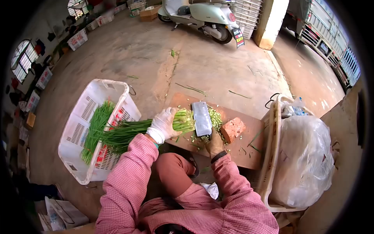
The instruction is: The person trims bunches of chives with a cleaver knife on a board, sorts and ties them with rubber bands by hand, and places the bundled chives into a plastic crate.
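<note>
My left hand (163,123), in a white glove, is closed around a bunch of long green chives (130,130). Their pale cut ends (184,120) lie on the brown board (247,154), and the leaves trail left over the rim of a white crate (80,130). In my right hand (214,144) is a cleaver (201,117), its broad blade right beside the pale ends; the handle is mostly hidden by my fingers. Small chopped pieces (215,117) are scattered on the board to the right of the blade. A reddish brick (233,129) rests on the board near them.
More chives (97,124) lie inside the left crate. At my right stands another white crate (269,156) with a large clear plastic bag (302,160). Loose green leaves (190,88) lie on the concrete floor. Farther off are a scooter (202,17), stacked crates (246,15) and a truck (327,35).
</note>
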Motion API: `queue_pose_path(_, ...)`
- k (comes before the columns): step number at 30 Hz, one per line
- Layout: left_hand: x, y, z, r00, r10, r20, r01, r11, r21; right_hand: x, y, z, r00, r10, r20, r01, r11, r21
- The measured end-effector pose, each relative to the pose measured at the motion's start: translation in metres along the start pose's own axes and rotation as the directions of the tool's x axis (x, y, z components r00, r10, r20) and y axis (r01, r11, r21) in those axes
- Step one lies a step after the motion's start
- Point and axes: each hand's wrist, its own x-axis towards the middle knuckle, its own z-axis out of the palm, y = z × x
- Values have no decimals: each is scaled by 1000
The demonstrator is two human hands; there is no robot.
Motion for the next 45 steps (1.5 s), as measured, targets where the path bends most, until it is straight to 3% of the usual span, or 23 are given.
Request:
queue_pose_path(3,13,-12,84,958,-173,228,167,985,47,16,23,22,996,75,-41,-82,965,-250)
queue_pose_path(4,22,1,106,884,-256,391,172,956,238,30,26,27,981,177,82,-154,960,-234)
queue_pose_path(5,32,1,114,849,-305,431,198,941,274,40,24,19,973,194,126,-162,961,-226)
queue_pose_path(8,46,4,102,816,-326,478,185,930,319,59,22,1,951,235,202,-238,971,-11)
queue_pose_path(9,45,4,107,814,-330,478,188,928,321,65,30,2,898,253,361,-323,935,148)
queue_pose_path(11,31,9,119,928,-170,331,24,915,402,55,55,19,986,-44,162,-16,937,350)
queue_pose_path(12,31,8,122,923,-176,343,17,908,420,45,60,30,990,-138,-34,140,915,378)
queue_pose_path(13,35,9,120,918,-178,355,16,909,416,37,50,23,991,-129,-24,128,916,379)
queue_pose_path(15,43,13,113,782,-299,547,141,939,313,24,20,-7,946,82,315,-193,919,343)
queue_pose_path(16,45,14,115,771,-320,550,164,935,315,17,38,12,991,-25,134,2,985,170)
queue_pose_path(17,47,15,117,772,-323,547,167,934,316,7,24,-1,997,-17,72,4,985,171)
queue_pose_path(19,49,16,122,711,-424,560,231,894,384,-18,-10,-43,973,175,149,-217,917,336)
queue_pose_path(20,52,21,117,702,-448,554,274,888,371,-28,-5,-39,972,177,157,-220,918,330)
queue_pose_path(22,53,22,118,684,-476,553,304,875,377,-49,4,-34,998,42,-40,-22,916,401)
queue_pose_path(23,53,21,119,667,-504,548,331,860,388,-53,5,-35,998,38,-42,-18,918,397)
queue_pose_path(25,55,22,117,664,-518,539,348,853,390,-56,5,-40,994,-101,-39,105,984,147)
queue_pose_path(26,56,23,116,653,-528,543,354,846,398,-54,7,-41,972,-220,-81,229,966,124)
queue_pose_path(27,55,24,115,638,-540,549,360,840,406,-55,10,-40,971,-225,-78,233,965,121)
queue_pose_path(29,55,23,116,631,-537,559,375,843,386,-58,12,-41,994,0,109,-12,993,113)
queue_pose_path(33,56,19,118,640,-514,571,362,857,366,-44,7,-49,990,-22,137,5,992,122)
queue_pose_path(37,56,18,121,632,-500,592,334,865,374,-5,-10,-29,976,42,215,-10,989,-149)
queue_pose_path(43,53,20,119,640,-498,586,344,867,361,4,-12,-13,982,12,190,5,996,-88)
queue_pose_path(45,59,16,118,632,-502,591,350,865,359,-19,10,-16,977,-68,204,95,987,-128)
